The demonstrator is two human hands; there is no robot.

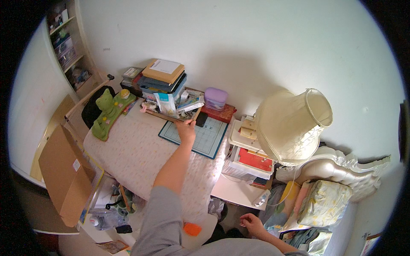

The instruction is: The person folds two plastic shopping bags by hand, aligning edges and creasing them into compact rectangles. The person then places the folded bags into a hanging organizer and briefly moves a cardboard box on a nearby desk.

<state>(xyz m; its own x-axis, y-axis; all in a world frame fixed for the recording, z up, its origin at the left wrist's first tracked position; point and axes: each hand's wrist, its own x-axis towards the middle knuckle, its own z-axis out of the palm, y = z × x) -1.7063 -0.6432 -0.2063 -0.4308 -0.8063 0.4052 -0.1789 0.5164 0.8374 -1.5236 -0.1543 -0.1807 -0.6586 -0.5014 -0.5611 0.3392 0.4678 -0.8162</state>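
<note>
My left hand (186, 132) grips the near corner of a shallow open box (160, 116) on the cloth-covered table. Small cartons, among them a white and blue one (191, 105), and a white and teal pouch (166, 104) fill this box. Beneath my left wrist lies a gridded board (209, 136) with a dark teal border, and a black flat object (201, 119) rests on its far edge. My right hand (253, 225) hangs low in front of my body, beside the bed, its fingers loosely curled. Nothing shows in it, but the palm is hidden.
Behind the box stands a stack topped by a brown carton (163, 70). A purple-lidded container (216, 97) sits on a red box (221, 112). A lampshade (288, 124) leans over drawers at right. An open cardboard box (65, 172) and a green plush (107, 110) are at left.
</note>
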